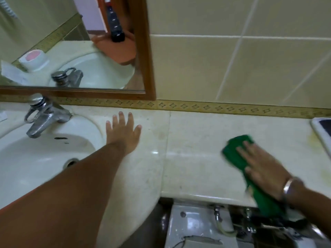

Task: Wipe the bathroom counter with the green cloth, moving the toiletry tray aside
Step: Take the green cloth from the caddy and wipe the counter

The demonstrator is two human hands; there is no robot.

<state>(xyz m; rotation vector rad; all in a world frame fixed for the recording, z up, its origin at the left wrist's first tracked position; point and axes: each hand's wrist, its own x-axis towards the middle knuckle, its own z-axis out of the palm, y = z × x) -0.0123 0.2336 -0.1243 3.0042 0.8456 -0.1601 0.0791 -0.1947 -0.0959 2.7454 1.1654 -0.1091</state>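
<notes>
Left forearm, bare, crosses the lower left of the view diagonally, passing over the rim of the basin. Counter (188, 158): pale cream stone, glossy, faintly mottled, with 1 straight seam running front to back near its middle; yellowish staining toward its right end. Front edge is rounded and curves outward around the basin. Basin (26, 158): white glazed ceramic, oval, set into the counter's left end, with a drain hole and an overflow slot showing. Mirror (148, 51): brown wooden frame, hung on square cream wall tiles above the counter's back edge. Tap (44, 115): dull chrome, single lever, standing at the basin's back rim.

Green cloth (234, 149): soft, folded into a long strip, lying flat near the counter's front edge toward the right end, 1 tail hanging over that edge. Right hand (259, 169): palm down, fingers straight and slightly spread, pressing flat on the cloth, not curled around it; metal bangle at the wrist. Left hand (123, 133): empty, fingers splayed, palm down at the counter just right of the basin rim; contact with the stone cannot be confirmed. Hands are well apart. White tray (320, 133): smooth, rounded corner, dark inner panel, at the counter's right end, mostly cut off by the frame.
</notes>
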